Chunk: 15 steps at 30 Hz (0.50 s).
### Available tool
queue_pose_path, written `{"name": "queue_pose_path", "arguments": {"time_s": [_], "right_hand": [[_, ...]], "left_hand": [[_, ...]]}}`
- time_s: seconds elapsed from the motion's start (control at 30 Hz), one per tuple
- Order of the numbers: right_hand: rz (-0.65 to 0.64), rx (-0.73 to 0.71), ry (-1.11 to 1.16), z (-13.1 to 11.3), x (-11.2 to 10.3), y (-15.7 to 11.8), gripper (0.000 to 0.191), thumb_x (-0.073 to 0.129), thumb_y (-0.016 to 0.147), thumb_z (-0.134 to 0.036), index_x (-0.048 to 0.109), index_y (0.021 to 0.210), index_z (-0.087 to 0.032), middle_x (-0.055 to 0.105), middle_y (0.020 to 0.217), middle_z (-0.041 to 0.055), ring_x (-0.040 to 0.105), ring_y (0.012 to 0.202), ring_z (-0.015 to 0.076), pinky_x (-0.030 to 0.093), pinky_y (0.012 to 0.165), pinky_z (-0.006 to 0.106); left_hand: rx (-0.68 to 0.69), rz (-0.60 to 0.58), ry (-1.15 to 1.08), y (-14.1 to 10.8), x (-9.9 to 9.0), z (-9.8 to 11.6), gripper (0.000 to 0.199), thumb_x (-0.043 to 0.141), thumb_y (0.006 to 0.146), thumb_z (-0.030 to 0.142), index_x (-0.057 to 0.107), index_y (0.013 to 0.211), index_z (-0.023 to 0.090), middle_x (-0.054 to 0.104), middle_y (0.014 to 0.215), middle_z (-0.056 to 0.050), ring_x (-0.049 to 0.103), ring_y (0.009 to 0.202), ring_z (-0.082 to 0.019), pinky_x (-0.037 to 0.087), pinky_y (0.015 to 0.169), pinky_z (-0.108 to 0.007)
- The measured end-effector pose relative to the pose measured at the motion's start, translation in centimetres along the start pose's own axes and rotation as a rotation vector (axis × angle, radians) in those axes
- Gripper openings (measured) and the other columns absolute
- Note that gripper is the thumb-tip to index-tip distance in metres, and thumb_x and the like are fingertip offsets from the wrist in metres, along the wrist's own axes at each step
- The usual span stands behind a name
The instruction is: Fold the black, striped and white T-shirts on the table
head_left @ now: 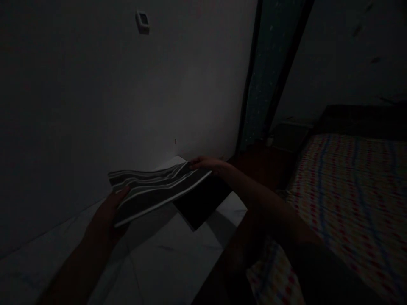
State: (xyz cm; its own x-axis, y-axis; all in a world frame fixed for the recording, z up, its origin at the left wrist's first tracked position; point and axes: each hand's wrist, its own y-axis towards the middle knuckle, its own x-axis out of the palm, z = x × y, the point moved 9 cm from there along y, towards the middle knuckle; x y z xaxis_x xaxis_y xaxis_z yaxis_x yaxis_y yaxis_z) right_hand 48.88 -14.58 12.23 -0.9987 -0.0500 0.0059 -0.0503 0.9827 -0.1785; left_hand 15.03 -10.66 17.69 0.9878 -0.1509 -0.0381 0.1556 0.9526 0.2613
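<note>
A striped cloth, dark with pale lines and folded flat, is held up between my two hands. My left hand grips its near left end, thumb on top and fingers hidden underneath. At the far right end my right hand is closed on the cloth's edge. Below and to the right of the cloth lies a black flat object, partly covered by it. The picture is very dark.
A bed with a colourful patterned cover stands on the right. A pale wall carries a small white device. Beside it hangs a dark teal curtain. The floor has pale marbled tiles. My leg shows at the bottom.
</note>
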Motion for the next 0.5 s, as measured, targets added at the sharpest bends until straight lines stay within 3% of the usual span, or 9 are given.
{"name": "queue_pose_path", "arguments": {"time_s": [0.1, 0.17, 0.23, 0.3, 0.37, 0.43, 0.5], "right_hand": [[0.117, -0.046, -0.08, -1.2, -6.6, -0.3, 0.018, 0.073, 0.083, -0.02, 0.074, 0.101, -0.018, 0.076, 0.087, 0.002, 0.068, 0.071, 0.0123, 0.054, 0.071, 0.021], [0.161, -0.021, -0.124, 0.9, -9.2, -1.0, 0.022, 0.074, 0.083, -0.022, 0.074, 0.105, -0.016, 0.077, 0.09, 0.0047, 0.068, 0.075, 0.0135, 0.053, 0.075, 0.023], [0.209, 0.03, -0.186, 4.6, -10.8, -1.9, 0.022, 0.073, 0.083, -0.024, 0.075, 0.102, -0.013, 0.076, 0.087, 0.0063, 0.068, 0.073, 0.0144, 0.053, 0.073, 0.023], [0.265, 0.086, -0.269, 8.5, -11.8, -2.8, 0.018, 0.073, 0.081, -0.023, 0.076, 0.095, -0.012, 0.075, 0.082, 0.0068, 0.066, 0.068, 0.0149, 0.052, 0.067, 0.024], [0.307, 0.123, -0.329, 11.3, -12.6, -3.1, 0.014, 0.072, 0.08, -0.021, 0.076, 0.09, -0.012, 0.075, 0.08, 0.007, 0.064, 0.064, 0.0148, 0.05, 0.062, 0.023], [0.33, 0.132, -0.354, 12.7, -13.3, -3.0, 0.012, 0.072, 0.079, -0.018, 0.076, 0.089, -0.012, 0.074, 0.08, 0.0067, 0.063, 0.063, 0.0145, 0.049, 0.059, 0.023], [0.361, 0.127, -0.387, 13.0, -14.0, -2.8, 0.013, 0.071, 0.079, -0.018, 0.076, 0.09, -0.013, 0.074, 0.081, 0.0055, 0.063, 0.064, 0.014, 0.048, 0.059, 0.022]], "left_hand": [[-0.175, -0.08, -0.195, 1.0, 7.4, -2.1, 0.045, 0.079, 0.073, 0.038, 0.067, 0.115, 0.026, 0.075, 0.108, -0.003, 0.071, 0.108, -0.027, 0.056, 0.099, -0.046], [-0.277, -0.119, -0.354, 0.1, 11.5, -5.8, 0.054, 0.082, 0.071, 0.034, 0.064, 0.121, 0.026, 0.074, 0.114, -0.004, 0.071, 0.108, -0.027, 0.056, 0.099, -0.047], [-0.378, -0.163, -0.409, -1.7, 14.2, -10.7, 0.055, 0.084, 0.068, 0.032, 0.064, 0.119, 0.023, 0.074, 0.114, -0.007, 0.07, 0.109, -0.027, 0.056, 0.098, -0.044], [-0.54, -0.231, -0.357, -3.9, 15.8, -16.1, 0.051, 0.085, 0.067, 0.03, 0.065, 0.113, 0.021, 0.075, 0.109, -0.01, 0.071, 0.106, -0.029, 0.058, 0.092, -0.042], [-0.628, -0.263, -0.285, -5.4, 16.0, -19.8, 0.05, 0.086, 0.068, 0.028, 0.064, 0.113, 0.021, 0.075, 0.109, -0.012, 0.072, 0.104, -0.029, 0.059, 0.086, -0.041], [-0.629, -0.245, -0.252, -5.7, 15.6, -21.3, 0.053, 0.086, 0.068, 0.025, 0.062, 0.115, 0.022, 0.074, 0.11, -0.012, 0.072, 0.102, -0.028, 0.059, 0.085, -0.041], [-0.598, -0.21, -0.259, -5.4, 15.2, -21.3, 0.056, 0.088, 0.066, 0.022, 0.061, 0.115, 0.022, 0.074, 0.11, -0.012, 0.072, 0.102, -0.027, 0.059, 0.086, -0.039]]}}
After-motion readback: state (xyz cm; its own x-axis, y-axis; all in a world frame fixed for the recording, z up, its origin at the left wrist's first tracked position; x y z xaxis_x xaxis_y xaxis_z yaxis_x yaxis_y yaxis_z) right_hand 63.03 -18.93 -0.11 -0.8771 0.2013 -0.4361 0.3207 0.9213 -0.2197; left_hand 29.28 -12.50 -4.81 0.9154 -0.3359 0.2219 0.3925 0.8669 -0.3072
